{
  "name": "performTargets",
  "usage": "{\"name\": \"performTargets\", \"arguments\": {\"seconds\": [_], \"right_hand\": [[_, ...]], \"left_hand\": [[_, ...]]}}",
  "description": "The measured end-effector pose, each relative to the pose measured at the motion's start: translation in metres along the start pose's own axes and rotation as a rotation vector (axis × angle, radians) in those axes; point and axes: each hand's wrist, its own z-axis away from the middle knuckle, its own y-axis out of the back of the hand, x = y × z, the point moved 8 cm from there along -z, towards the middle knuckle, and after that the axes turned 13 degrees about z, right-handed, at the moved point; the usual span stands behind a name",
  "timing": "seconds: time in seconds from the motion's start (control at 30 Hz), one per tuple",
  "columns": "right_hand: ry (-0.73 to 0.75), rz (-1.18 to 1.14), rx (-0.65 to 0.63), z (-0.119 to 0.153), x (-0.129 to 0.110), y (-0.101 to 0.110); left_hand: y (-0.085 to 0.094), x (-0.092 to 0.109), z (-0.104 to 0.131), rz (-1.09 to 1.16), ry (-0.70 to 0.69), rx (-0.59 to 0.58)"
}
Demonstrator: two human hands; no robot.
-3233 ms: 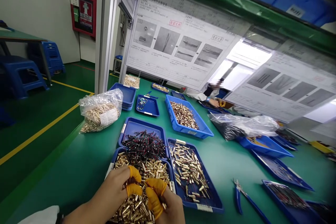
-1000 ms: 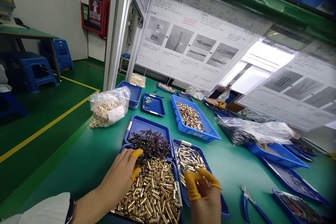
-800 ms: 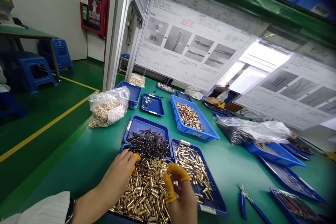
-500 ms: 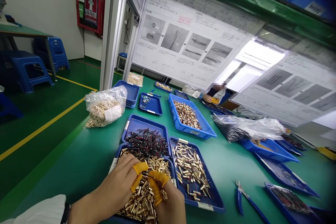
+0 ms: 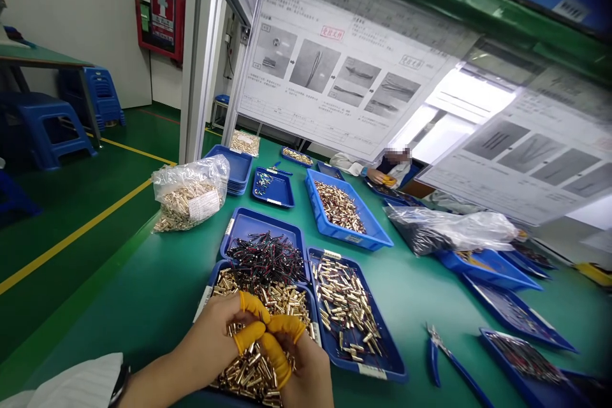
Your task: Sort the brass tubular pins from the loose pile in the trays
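Observation:
My left hand [image 5: 217, 331] and my right hand [image 5: 303, 360] meet fingertip to fingertip, with yellow cots on the thumbs and forefingers. Both are closed in a pinch, and whatever lies between the fingertips is hidden. Just below them is a blue tray heaped with small brass sleeves [image 5: 251, 373]. Beyond it, short black and red wires [image 5: 270, 258] fill another blue tray [image 5: 248, 220]. To the right, a third blue tray [image 5: 401, 370] holds brass sleeves [image 5: 347, 299], some with dark wire ends showing.
Blue-handled pliers [image 5: 447, 354] lie at the right. A deeper blue bin [image 5: 377, 239] holds more brass pieces. A clear bag [image 5: 189, 197] of brass parts stands at the left. Instruction sheets [image 5: 325, 70] hang overhead. Across the table sits a co-worker, with a hand [image 5: 377, 176] visible.
My fingertips have drawn closer together, and the dark piece that showed between them is now hidden. My left hand sits slightly lower. The view has shifted a little.

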Motion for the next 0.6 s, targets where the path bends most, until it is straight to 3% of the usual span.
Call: {"name": "performTargets", "arguments": {"seconds": [0.17, 0.3, 0.47, 0.6], "right_hand": [[-0.006, 0.059, 0.043, 0.003, 0.003, 0.0], [0.021, 0.071, -0.057, 0.008, 0.004, -0.009], [-0.089, -0.285, -0.189, 0.009, -0.001, -0.02], [-0.204, -0.483, -0.112, 0.002, 0.001, -0.009]], "left_hand": [[-0.001, 0.0, 0.002, -0.068, 0.043, -0.015], [-0.001, 0.008, 0.004, -0.181, -0.003, -0.009], [-0.002, 0.012, 0.002, -0.172, -0.022, -0.024], [0.0, 0.004, -0.002, -0.214, 0.079, -0.089]]}}
